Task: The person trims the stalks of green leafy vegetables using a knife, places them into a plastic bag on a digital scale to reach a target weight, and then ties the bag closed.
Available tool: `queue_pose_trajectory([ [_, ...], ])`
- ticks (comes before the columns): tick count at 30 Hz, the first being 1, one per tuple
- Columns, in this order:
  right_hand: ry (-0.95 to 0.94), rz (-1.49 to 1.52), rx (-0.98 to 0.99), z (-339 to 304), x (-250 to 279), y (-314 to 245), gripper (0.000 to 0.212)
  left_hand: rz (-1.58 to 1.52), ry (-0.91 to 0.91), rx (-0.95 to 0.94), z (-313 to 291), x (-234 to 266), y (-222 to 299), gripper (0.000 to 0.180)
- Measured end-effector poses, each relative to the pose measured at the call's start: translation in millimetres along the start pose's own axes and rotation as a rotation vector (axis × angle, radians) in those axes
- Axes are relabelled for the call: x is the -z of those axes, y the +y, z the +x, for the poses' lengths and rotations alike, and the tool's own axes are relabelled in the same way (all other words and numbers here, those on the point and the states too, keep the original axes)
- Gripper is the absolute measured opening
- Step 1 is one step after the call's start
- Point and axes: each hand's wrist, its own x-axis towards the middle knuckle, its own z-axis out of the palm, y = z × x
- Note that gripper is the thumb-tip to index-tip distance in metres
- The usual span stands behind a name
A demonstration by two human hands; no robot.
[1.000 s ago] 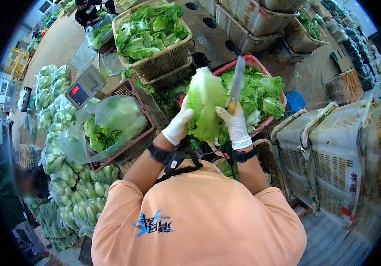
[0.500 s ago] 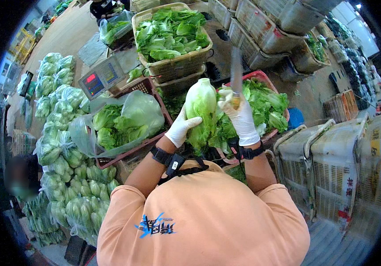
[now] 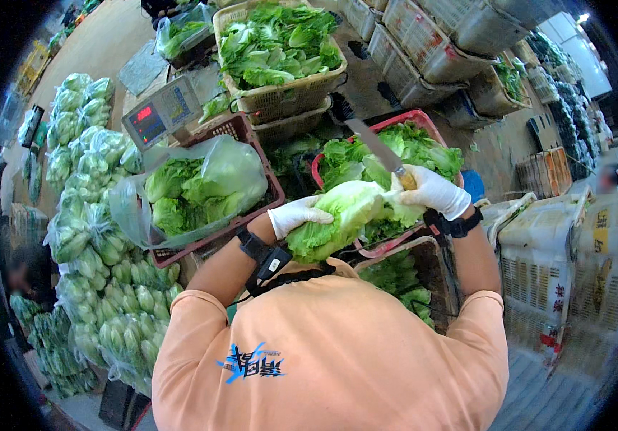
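My left hand (image 3: 301, 217), in a white glove, is closed round a head of lettuce (image 3: 337, 219). The lettuce lies tilted, its pale end up and to the right. My right hand (image 3: 438, 192), also gloved, grips a knife (image 3: 377, 145) by its yellowish handle, the blade slanting up and to the left. Its fingers are against pale leaves at the lettuce's right end; whether they pinch a leaf I cannot tell. Just beyond my hands stands a red basket (image 3: 432, 123) of loose lettuce leaves.
On the left, a dark red crate (image 3: 269, 167) holds a clear bag of lettuce (image 3: 187, 197), beside a digital scale (image 3: 161, 111). A heaped yellow crate (image 3: 291, 97) stands ahead. Bagged vegetables (image 3: 118, 287) line the far left. White crates (image 3: 538, 266) are on the right.
The lettuce has tipped from upright to slanting, its pale end now toward my right hand. My right hand has moved right and down, and the blade has swung to the left.
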Motion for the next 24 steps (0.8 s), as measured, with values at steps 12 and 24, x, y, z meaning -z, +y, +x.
queue_pose_trajectory([
  [12,0.418,0.651,0.152,36,-106,52,0.047,-0.418,0.171,-0.663,-45,21,-26,0.076],
  [24,0.204,0.502,0.489,128,-211,-85,0.045,1.420,2.085,-1.011,-223,8,2,0.095],
])
